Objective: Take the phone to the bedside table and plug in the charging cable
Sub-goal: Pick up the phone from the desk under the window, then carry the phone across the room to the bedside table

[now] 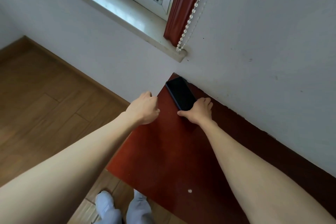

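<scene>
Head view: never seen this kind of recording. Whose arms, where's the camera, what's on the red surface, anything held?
There is no machine here: a person wears one wide-angle camera on the head, looking down, so the two bare arms are theirs. The socked feet at the bottom are theirs too.

The red-brown bedside table stands against a white wall, below a window sill. A dark phone lies flat on its far corner.

The right hand grips the phone's near end. The left hand hovers at the table's left edge; its fingers curl away, so I cannot tell if it holds anything. No charging cable is visible.
</scene>
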The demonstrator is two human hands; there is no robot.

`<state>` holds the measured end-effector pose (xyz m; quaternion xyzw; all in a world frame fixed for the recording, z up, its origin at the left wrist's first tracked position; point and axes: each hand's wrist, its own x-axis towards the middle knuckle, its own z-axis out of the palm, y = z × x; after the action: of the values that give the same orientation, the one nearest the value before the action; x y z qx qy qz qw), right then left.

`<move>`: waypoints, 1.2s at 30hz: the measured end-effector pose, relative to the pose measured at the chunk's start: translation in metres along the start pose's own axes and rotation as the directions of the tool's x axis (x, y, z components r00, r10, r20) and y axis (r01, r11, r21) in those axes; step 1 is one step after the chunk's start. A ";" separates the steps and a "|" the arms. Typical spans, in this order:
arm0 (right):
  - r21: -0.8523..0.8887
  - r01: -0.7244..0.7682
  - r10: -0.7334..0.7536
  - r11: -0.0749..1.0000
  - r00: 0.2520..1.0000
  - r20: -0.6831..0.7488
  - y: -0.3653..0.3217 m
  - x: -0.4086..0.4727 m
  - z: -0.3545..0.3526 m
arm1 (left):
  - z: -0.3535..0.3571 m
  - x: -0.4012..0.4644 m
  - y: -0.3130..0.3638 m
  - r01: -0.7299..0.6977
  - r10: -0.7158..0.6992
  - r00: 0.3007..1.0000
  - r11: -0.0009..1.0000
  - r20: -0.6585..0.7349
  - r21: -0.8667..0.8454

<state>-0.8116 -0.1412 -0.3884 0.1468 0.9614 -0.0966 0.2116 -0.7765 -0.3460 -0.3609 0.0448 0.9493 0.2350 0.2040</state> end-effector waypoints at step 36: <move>0.380 0.766 -0.850 0.519 0.415 0.325 -0.403 -0.376 0.066 | -0.148 -0.440 -0.273 0.356 -0.889 0.388 0.390 -0.245 -0.849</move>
<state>-0.5905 -0.6266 -0.2342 -0.3467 0.8153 -0.3017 0.3523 -0.4322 -0.7303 -0.2072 -0.5209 0.7188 0.4534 -0.0803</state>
